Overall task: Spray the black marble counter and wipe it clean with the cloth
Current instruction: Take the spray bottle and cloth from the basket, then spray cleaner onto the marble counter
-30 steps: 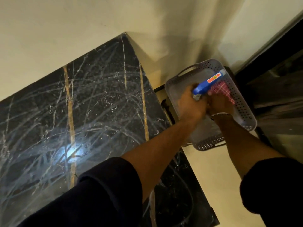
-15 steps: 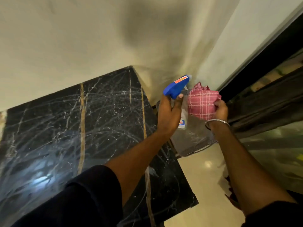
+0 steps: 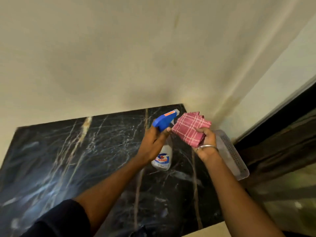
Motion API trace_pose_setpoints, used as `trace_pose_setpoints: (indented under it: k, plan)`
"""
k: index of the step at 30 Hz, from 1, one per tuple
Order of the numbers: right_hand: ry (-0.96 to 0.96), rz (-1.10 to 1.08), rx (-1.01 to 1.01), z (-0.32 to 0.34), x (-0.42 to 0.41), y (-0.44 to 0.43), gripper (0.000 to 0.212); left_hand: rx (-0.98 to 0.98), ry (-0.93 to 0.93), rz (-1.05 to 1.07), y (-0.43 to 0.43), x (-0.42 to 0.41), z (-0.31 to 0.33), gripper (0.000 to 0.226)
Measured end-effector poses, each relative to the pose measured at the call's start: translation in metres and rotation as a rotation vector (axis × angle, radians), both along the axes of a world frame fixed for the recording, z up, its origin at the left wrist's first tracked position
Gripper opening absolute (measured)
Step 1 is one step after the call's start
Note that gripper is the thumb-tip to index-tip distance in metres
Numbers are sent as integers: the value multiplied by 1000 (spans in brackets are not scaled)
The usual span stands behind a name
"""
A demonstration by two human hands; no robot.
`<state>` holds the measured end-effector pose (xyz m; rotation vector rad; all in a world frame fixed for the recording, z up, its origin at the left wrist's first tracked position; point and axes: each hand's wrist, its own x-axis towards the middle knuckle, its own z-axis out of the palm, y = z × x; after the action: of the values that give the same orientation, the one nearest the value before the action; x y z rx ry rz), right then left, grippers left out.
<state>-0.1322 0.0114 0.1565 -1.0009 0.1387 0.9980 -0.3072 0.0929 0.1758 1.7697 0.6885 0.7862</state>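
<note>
Clock is as the head camera sees it, 12 = away from the person.

Nearest: dark sleeve [image 3: 59, 219] at 7 o'clock, both bare forearms reaching toward 12–1.

Change: a second ago both hands were down in the grey basket [image 3: 229, 154] off the counter's right end. Now both are lifted out and sit over the black marble counter [image 3: 77, 159], at its far-right part. The basket is left behind at 3 o'clock, partly hidden by the right wrist.

Left hand [image 3: 153, 144]: wrapped round the neck of the spray bottle [image 3: 163, 159], one fingertip at the trigger under the blue head. Can't tell if the trigger is pressed, and no mist is visible.

Right hand [image 3: 206, 139]: fingers curled round the lower edge of the folded pink check cloth [image 3: 189, 130], bracelet [image 3: 206, 147] at the wrist. The cloth is held in the air, just beside the bottle head and not on the stone.

Read: pickup is done, spray step is next, wipe has not begun. The slab is streaky with pale swirls from 8 to 11 o'clock, so that is where the work is.

Orientation: the bottle's long axis runs roughly 6 to 12, base near, head far, close to upright. The nozzle points about 1–2 o'clock, toward the cloth, the counter's far corner and the cream wall [image 3: 119, 57]. That is off target; it needs swinging round to 9–10 and tipping down. The counter's own long axis runs about 8 to 2.
</note>
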Motion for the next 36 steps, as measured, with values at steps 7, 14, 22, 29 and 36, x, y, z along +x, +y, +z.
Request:
trace_pose_setpoints:
  k: [7, 14, 22, 29, 36]
  plan:
    - [71, 50, 59, 0, -163, 44, 90, -4, 53, 91, 41, -186, -16, 34]
    - [81, 120, -40, -2, -280, 70, 72, -93, 78, 124, 55, -303, -27, 19]
    - [110, 189, -72, -11, -307, 72, 28, -162, 125, 101, 57, -345, -25, 23]
    - [121, 179, -61, -13, -288, 74, 28, -55, 243, 149, 40, -329, -11, 17]
    - [165, 226, 5, -20, -265, 65, 20, -72, 222, 303, 28, -303, -1, 14]
